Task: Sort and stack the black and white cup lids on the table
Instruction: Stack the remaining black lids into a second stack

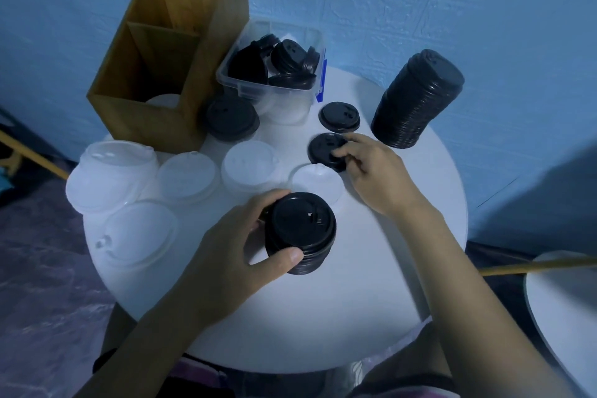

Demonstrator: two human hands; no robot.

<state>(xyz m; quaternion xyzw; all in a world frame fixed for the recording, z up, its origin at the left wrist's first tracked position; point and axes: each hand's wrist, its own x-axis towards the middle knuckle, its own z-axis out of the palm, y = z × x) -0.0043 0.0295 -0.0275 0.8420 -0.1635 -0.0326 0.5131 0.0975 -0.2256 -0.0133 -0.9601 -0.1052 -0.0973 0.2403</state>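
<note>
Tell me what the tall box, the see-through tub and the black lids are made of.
Tall box: wood, it seems, with visible grain and a matt brown finish. Tub: clear hard plastic; lids inside show through its walls. Black lids, like the stack the left hand grips and the single lid the right hand pinches: probably thin moulded plastic, smooth, faintly shiny on top.

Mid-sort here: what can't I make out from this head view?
- Wooden box, head view: its wall hides all but a pale rim inside.
- Clear bin: piled lids overlap; count unclear.
- Black lid: right hand covers its right edge; lifted or not, unclear.
- Short black stack: left hand hides its left side.
</note>
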